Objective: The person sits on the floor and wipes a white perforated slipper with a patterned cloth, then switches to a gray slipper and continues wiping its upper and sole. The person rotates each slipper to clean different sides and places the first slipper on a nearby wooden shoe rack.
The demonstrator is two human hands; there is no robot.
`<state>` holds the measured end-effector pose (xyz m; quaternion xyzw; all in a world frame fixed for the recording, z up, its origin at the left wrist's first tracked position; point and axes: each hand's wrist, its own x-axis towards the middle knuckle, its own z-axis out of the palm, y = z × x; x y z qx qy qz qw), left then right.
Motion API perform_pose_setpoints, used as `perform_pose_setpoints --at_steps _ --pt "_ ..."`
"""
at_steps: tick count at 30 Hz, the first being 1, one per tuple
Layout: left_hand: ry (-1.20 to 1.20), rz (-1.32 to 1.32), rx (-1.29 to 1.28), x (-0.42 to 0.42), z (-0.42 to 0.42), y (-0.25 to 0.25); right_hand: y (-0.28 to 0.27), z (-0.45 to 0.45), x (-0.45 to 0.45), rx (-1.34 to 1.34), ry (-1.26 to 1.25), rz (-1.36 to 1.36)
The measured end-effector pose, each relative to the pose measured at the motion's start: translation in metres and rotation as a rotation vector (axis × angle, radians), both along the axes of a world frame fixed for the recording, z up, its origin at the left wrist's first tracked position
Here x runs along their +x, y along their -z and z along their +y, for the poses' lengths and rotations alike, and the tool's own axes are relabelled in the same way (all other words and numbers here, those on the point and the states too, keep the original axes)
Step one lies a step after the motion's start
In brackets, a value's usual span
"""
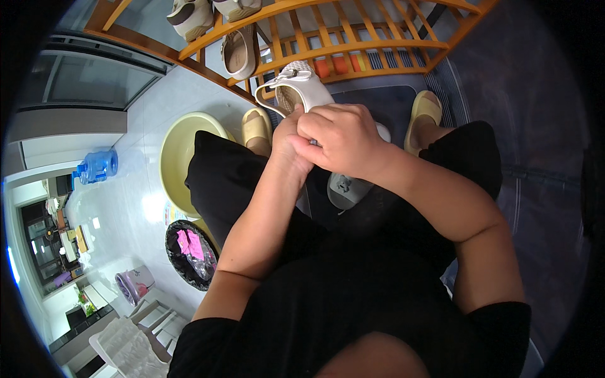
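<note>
A white shoe (317, 90) with a woven toe, a bow strap and a tan insole is held up before me. My left hand (289, 139) grips its near end from the left. Over that hand lies my right hand (341, 134), its fingers curled against the shoe; a tiny part of some greyish item shows between the hands, too small to name. Below them on the dark mat rests a grey shoe (347, 190) with a dark figure on it. A pale rounded edge, partly hidden, shows just behind my right wrist.
A wooden shoe rack (373, 45) holding light shoes (240, 52) stands ahead. On the left are a yellow-green basin (176, 163), a black-lined bin (176, 255) with pink items, and a blue water bottle (100, 167). My feet in yellow slippers (255, 125) flank the mat (378, 97).
</note>
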<state>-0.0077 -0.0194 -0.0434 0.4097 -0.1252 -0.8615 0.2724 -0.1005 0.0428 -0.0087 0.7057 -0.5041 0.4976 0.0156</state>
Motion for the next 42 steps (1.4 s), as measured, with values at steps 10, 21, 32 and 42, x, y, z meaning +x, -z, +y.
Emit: perform_pose_setpoints --at_steps 10,21,32,42 --pt "0.095 -0.099 -0.104 0.004 0.011 -0.011 0.003 -0.009 -0.011 -0.065 0.094 -0.020" --pt "0.166 -0.083 -0.226 0.007 0.018 -0.018 0.030 -0.046 -0.075 0.219 0.459 -0.184" --pt "-0.050 -0.220 -0.587 0.002 -0.007 -0.012 0.031 -0.036 -0.067 0.908 -0.004 -0.820" --pt "-0.090 -0.329 -0.668 -0.002 -0.024 0.020 0.060 -0.037 -0.050 1.228 -0.067 -0.900"
